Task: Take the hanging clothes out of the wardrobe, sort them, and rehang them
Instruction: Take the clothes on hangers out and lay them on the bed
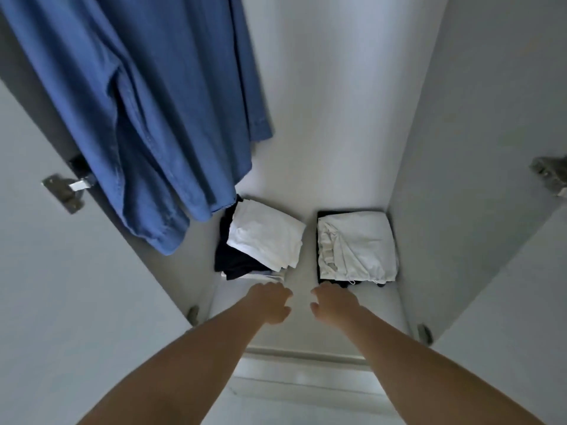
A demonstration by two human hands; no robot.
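A blue denim garment [147, 118] hangs at the upper left inside the white wardrobe [331, 102]. On the wardrobe floor lie two folded piles: a left pile [264, 237] with white cloth over dark cloth, and a right pile [356, 246] with pale cloth over dark cloth. My left hand [271, 303] reaches in just in front of the left pile, fingers loosely curled, holding nothing. My right hand [333, 305] hovers just in front of the right pile, fingers relaxed, holding nothing. The hanger and rail are out of view.
Both wardrobe doors stand open: the left door [61, 286] with a metal hinge [66, 191], the right door [506, 332] with a hinge [549, 176]. A white drawer front [303, 372] sits below the wardrobe floor.
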